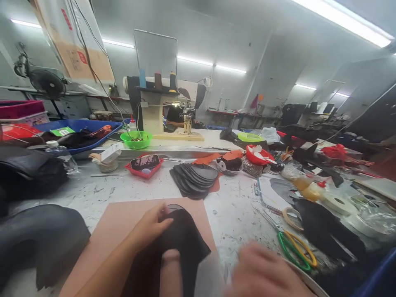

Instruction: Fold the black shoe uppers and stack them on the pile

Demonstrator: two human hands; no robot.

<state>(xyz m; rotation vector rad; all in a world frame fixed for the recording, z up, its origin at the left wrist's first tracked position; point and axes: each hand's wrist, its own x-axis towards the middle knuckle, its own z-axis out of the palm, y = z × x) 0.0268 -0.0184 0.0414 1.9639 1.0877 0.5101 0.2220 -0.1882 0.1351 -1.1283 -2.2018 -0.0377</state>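
A black, leather-like cut piece point(182, 231) with a rounded far end lies on a pink board point(117, 218) in front of me. My left hand point(151, 227) is at its far left edge, fingers curled and thumb close to them, holding that edge. A thin grey rim point(175, 207) shows just past the fingertips. Lower down, a rounded pinkish strip shows within the black piece; I cannot make out what it is. My right hand point(262, 270) is smeared by motion at the bottom right, apart from the piece, its fingers unclear.
Beyond the board sits a stack of dark cut pieces point(194, 178). Green-and-orange-handled scissors point(293, 247) and a tape roll point(292, 218) lie right. A red tray point(144, 167) holds a phone. A sewing machine point(167, 107) stands behind, with a person partly hidden beyond it.
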